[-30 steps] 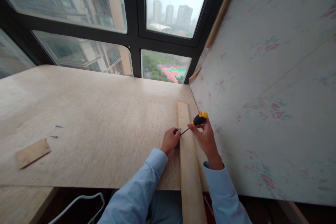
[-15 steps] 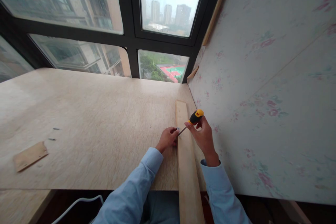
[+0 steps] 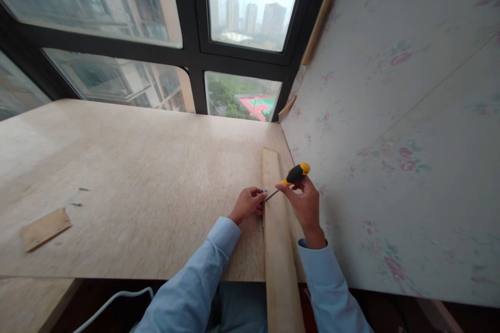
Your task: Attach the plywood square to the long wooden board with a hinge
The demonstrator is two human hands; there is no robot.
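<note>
Plank on the bench, hard by the right wall.
The plank [image 3: 275, 239] runs near to far along the bench's [image 3: 136, 192] right edge, beside the wall [image 3: 390, 140]. The left hand [image 3: 246, 204] is left of it, the right hand [image 3: 302, 203] with the screwdriver [image 3: 292, 176] above it; a scrap [image 3: 45, 228] lies far left.

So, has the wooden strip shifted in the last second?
No: the wooden strip keeps its distance from the far right corner of the table.

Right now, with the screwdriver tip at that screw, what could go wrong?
1. The screwdriver in the right hand meets the screw at a slant, so its tip could slip onto the left hand steadying the screw.
2. The wooden strip overhangs the table edge and shows no clamp, so a push might shift it.
</note>
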